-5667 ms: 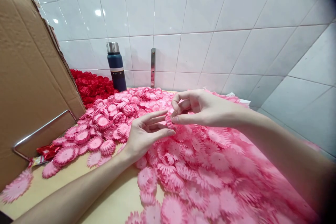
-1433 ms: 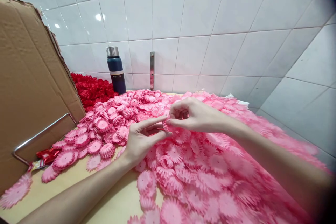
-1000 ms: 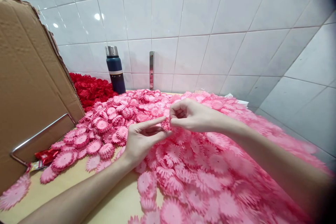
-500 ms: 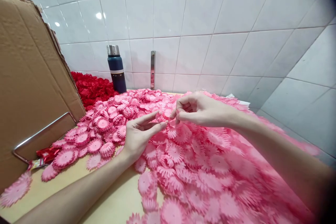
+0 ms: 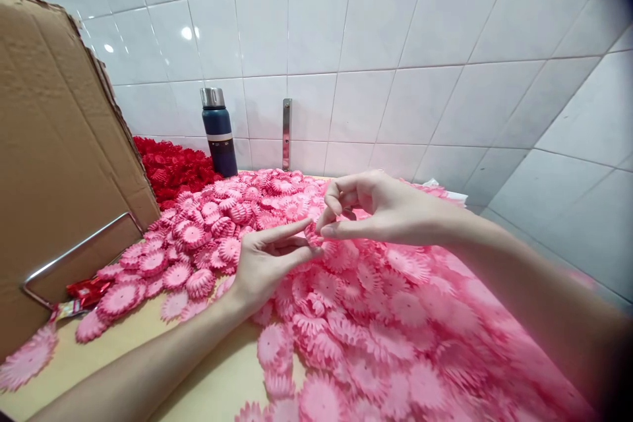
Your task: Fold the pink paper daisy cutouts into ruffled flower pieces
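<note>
Pink scalloped petal discs (image 5: 321, 402) lie in a large heap over the yellow tabletop (image 5: 217, 369). Above the heap, my left hand (image 5: 270, 260) holds a small pink petal piece (image 5: 312, 235) between thumb and forefinger. My right hand (image 5: 368, 208) comes in from the right, its thumb and fingertips closed at the same piece. The two sets of fingertips nearly meet. The piece is partly covered by the fingers, and its exact shape is hard to make out.
A cardboard box (image 5: 64, 165) with a metal wire handle (image 5: 79, 247) stands at the left. Behind are red petal pieces (image 5: 173, 168), a dark blue bottle (image 5: 218, 135) and a metal bracket (image 5: 287, 135) by the tiled wall. A red wrapper (image 5: 88, 290) lies near the box.
My right hand has moved slightly left and my left hand slightly right and down, so their fingertips are closer together around the small pink piece.
</note>
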The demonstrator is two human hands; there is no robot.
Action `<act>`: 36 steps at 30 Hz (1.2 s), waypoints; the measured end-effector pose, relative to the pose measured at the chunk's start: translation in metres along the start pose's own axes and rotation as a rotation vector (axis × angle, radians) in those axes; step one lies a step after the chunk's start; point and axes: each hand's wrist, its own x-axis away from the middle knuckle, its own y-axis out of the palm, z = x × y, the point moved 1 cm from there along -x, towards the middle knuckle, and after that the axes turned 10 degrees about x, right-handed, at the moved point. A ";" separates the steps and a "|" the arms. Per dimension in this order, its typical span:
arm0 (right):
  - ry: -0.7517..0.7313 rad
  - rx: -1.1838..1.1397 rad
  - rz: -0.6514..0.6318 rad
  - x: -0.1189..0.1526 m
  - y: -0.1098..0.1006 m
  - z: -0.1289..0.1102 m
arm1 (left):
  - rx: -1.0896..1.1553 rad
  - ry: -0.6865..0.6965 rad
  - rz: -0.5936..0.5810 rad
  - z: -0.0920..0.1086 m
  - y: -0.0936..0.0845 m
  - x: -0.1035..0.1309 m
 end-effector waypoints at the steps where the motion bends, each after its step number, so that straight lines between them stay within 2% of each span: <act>1: 0.004 -0.007 -0.005 0.000 0.001 -0.001 | -0.007 0.001 -0.004 0.001 0.001 0.000; 15: -0.012 -0.096 -0.016 -0.002 0.006 -0.002 | -0.027 0.015 -0.047 0.001 0.002 0.000; 25: -0.003 -0.051 0.035 -0.004 0.001 0.009 | -0.065 -0.002 0.013 0.005 0.004 0.000; 29: -0.035 -0.022 0.021 -0.006 0.000 0.011 | -0.056 -0.007 0.038 0.003 0.003 0.000; 36: -0.050 0.008 -0.046 -0.002 0.001 0.007 | -0.030 -0.015 0.017 0.003 0.003 0.000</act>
